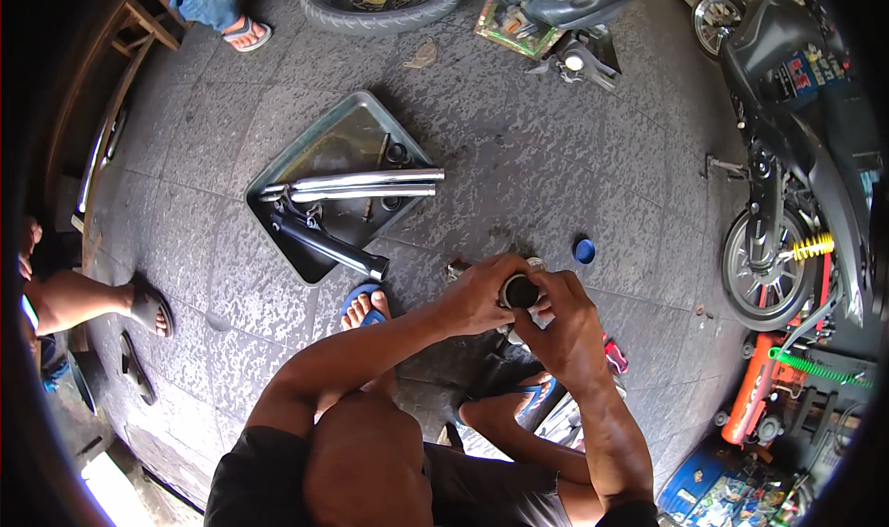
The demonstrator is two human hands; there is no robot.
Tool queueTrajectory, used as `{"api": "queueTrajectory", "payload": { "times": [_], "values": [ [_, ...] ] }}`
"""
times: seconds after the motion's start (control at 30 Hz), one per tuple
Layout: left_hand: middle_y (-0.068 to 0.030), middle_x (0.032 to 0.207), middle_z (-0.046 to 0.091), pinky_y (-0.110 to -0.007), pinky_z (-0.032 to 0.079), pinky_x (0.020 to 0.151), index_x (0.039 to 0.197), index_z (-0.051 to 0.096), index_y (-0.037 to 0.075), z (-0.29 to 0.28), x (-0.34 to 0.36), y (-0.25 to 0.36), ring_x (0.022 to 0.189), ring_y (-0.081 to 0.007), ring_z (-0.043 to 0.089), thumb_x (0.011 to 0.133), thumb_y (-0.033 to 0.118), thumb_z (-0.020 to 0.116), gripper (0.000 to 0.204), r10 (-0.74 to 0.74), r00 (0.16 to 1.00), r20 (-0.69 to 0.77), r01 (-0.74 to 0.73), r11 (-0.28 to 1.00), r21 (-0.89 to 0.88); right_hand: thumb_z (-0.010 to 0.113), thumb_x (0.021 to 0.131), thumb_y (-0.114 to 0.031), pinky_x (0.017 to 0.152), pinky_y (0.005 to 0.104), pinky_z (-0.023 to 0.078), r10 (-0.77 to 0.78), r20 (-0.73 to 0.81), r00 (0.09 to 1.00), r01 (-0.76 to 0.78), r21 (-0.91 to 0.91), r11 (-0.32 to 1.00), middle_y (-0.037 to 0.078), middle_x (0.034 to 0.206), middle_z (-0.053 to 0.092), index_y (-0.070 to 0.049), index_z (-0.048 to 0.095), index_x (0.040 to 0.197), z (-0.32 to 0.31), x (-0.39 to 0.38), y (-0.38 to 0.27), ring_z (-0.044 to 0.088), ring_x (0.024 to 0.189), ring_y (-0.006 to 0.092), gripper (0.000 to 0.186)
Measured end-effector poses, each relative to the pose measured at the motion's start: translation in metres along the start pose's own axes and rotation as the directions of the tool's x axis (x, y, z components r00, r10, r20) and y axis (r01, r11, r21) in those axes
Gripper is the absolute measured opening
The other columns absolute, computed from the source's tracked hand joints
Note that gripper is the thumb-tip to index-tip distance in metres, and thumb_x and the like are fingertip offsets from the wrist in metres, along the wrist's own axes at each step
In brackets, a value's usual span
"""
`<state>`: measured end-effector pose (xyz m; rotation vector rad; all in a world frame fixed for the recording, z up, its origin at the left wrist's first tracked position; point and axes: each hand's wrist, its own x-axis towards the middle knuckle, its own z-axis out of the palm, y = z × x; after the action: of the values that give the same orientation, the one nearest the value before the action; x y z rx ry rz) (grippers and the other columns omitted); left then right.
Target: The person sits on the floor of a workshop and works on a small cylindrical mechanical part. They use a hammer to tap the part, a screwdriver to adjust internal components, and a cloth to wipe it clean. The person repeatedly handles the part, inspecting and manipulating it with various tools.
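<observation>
Clearly pinched the dark-mouthed tube (520,293) between left grip (478,295) and right grip (567,325), just right of and below the frame's centre; perhaps risked dropping it onto the paved floor (546,156) through uneven sideways pressure.

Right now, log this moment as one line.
left hand: holds cylindrical part, dark opening upward | right hand: at its side | chrome tubes: across tray | round blue piece: on floor

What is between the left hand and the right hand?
In the head view, the left hand and right hand hold a dark round part between them.
</observation>
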<state>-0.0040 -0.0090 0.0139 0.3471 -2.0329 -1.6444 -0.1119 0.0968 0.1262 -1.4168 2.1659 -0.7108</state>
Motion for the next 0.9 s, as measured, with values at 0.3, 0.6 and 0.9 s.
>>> {"api": "queueTrajectory", "payload": {
  "times": [0.3,0.6,0.9],
  "values": [
    [-0.012,0.099,0.063,-0.037,0.052,0.076,0.108,0.055,0.006,-0.004,-0.004,-0.005,0.09,-0.0301,0.066,0.07,0.015,0.086,0.05,0.028,1.0,-0.005,-0.028,0.999,-0.036,0.073,0.077,-0.004,0.066,0.0389,0.055,-0.014,0.038,0.999,0.017,-0.063,0.998,0.017,0.099,0.061,0.001,0.06,0.111,0.002,0.005,-0.015,0.067,0.078,0.0311,0.037],
    [-0.0173,0.125,0.05,-0.046,0.036,0.103,0.135,0.041,0.006,-0.014,-0.016,-0.01,0.12,-0.0363,0.048,0.087,0.027,0.064,0.057,0.111,0.982,0.152,-0.084,0.981,-0.173,0.078,0.075,0.001,0.068,0.0289,0.058,0.196,0.126,0.972,-0.221,0.231,0.948,0.012,0.094,0.064,0.001,0.059,0.114,0.002,0.001,0.0,0.069,0.081,0.0184,0.044],
    [-0.017,0.121,0.051,-0.043,0.037,0.1,0.132,0.043,0.003,-0.011,-0.011,-0.013,0.116,-0.0333,0.051,0.099,0.047,0.042,0.055,0.128,0.981,0.148,-0.093,0.971,-0.222,0.067,0.092,-0.011,0.067,0.0273,0.061,0.443,0.326,0.835,-0.477,0.831,0.286,0.008,0.092,0.067,0.002,0.06,0.11,0.018,-0.003,0.036,0.069,0.077,0.0149,0.023]
  ]
}}
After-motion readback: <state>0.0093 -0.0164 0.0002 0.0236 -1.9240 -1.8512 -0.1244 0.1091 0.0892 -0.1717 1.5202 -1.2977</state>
